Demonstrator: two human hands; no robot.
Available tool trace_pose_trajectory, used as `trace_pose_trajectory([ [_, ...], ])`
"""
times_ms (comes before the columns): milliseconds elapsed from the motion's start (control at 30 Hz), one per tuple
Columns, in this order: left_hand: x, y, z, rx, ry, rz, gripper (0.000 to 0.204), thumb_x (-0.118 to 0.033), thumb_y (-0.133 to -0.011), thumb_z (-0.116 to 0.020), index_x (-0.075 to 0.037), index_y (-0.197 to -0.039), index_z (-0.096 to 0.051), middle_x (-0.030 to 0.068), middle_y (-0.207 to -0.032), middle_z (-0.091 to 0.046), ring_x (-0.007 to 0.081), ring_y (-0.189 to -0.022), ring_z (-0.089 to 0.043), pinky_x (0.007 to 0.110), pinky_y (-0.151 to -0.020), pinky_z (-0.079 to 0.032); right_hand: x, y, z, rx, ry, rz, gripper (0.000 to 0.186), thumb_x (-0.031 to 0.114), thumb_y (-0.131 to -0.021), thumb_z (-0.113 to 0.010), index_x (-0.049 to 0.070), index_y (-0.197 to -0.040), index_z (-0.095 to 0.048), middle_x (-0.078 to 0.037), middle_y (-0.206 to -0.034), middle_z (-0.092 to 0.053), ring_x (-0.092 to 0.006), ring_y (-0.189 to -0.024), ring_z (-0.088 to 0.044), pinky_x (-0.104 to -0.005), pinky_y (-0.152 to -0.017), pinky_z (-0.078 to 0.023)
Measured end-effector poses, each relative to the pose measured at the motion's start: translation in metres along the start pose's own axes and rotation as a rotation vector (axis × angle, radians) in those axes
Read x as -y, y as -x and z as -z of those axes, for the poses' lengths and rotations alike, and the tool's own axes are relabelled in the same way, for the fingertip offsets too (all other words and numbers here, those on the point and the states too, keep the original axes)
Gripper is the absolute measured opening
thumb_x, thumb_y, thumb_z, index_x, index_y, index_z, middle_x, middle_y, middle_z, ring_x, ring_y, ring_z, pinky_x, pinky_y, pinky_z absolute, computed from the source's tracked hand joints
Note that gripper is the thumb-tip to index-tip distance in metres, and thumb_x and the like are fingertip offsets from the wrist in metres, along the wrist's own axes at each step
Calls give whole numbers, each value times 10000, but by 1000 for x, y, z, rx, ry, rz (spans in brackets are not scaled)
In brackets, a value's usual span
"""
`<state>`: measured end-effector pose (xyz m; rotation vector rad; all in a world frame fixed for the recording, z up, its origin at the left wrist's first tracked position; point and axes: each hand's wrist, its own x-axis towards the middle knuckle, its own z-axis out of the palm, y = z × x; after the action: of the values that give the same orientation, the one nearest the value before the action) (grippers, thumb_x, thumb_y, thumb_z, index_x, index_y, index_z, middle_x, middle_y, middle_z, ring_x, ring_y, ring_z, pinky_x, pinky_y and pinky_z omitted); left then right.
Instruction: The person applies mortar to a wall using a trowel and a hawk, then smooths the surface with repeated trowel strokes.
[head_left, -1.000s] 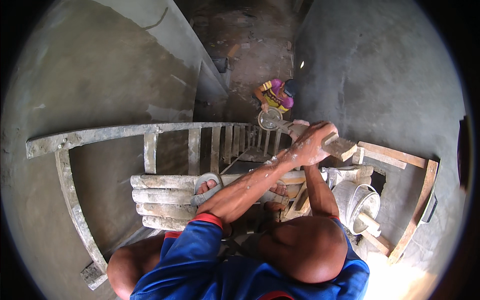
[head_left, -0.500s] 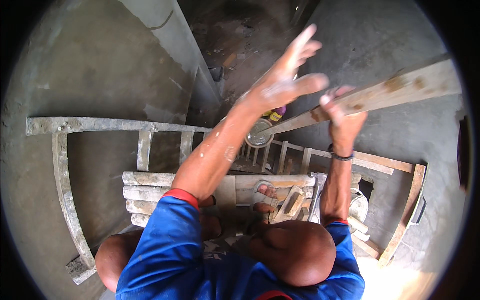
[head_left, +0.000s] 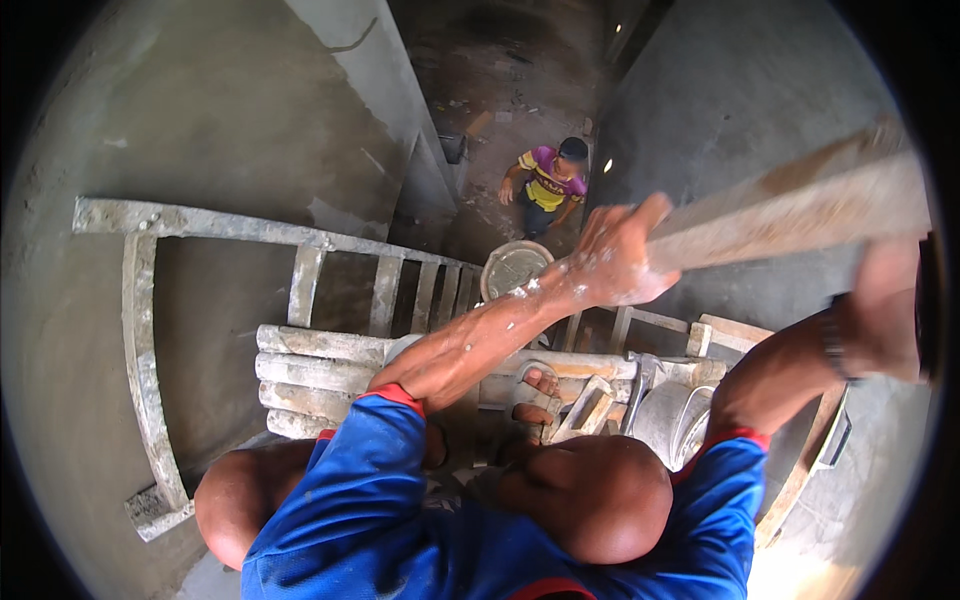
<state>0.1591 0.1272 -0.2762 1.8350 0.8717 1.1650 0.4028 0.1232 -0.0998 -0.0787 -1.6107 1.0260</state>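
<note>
Hands (head_left: 622,258), two, at one wooden beam (head_left: 790,215)

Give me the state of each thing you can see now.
Wooden beam: slanting, partly blurred
Left hand: closed around the beam
Right hand: blurred, grip unclear
Round bucket: open-topped, grey material inside
Co-worker: standing below
Platform poles: side by side
Ladder: stained whitish

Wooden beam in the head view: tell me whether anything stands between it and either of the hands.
Nothing visible does. The left hand is closed around the wooden beam. The right hand, blurred, is below the beam near the picture's right edge; no object shows between them, but I cannot tell whether they touch.
</note>
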Motion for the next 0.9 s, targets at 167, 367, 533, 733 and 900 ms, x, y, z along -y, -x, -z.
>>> trace_pose_trajectory([
  [167,-95,-44,45,-81,-42,-29,512,-169,-609,-763,22,-996,-488,230,-743,-634,401,-703,-650,479,-667,-506,-180,179,-115,-505,666,-592,717,380,-836,-646,2,-1359,-333,-175,-1238,-499,-260,-1144,-480,-429,-1022,-356],
  [367,-131,-67,70,123,93,-135,708,-393,-737,-722,74,-1192,-445,247,-907,-629,308,-823,-648,417,-764,-493,-203,143,-163,-659,622,-440,705,82,-688,-766,-4,-1282,-396,-135,-1095,-556,-232,-1009,-551,-382,-885,-448],
  [533,102,-27,65,189,-355,88,372,-318,-977,-349,1,-1057,-523,227,-1064,-567,381,-1027,-541,438,-902,-430,-177,97,-159,-737,308,-407,496,-43,-704,-704,-1,-1119,-436,-120,-907,-567,-220,-820,-581,-399,-780,-512],
  [733,231,135,4,474,-286,908,852,-691,-893,-141,-34,-1243,-555,231,-1286,-513,386,-1244,-431,477,-1035,-330,-148,59,-155,-614,166,-277,464,-89,-700,-676,18,-1083,-437,-91,-843,-539,-178,-780,-564,-358,-715,-503],
  [900,188,105,1,658,-281,906,848,-677,-903,-156,-2,-1155,-604,254,-1231,-544,412,-1210,-459,489,-1041,-322,-125,40,-137,-611,232,-341,456,-45,-712,-675,12,-1094,-432,-96,-858,-542,-189,-758,-569,-345,-681,-524],
])
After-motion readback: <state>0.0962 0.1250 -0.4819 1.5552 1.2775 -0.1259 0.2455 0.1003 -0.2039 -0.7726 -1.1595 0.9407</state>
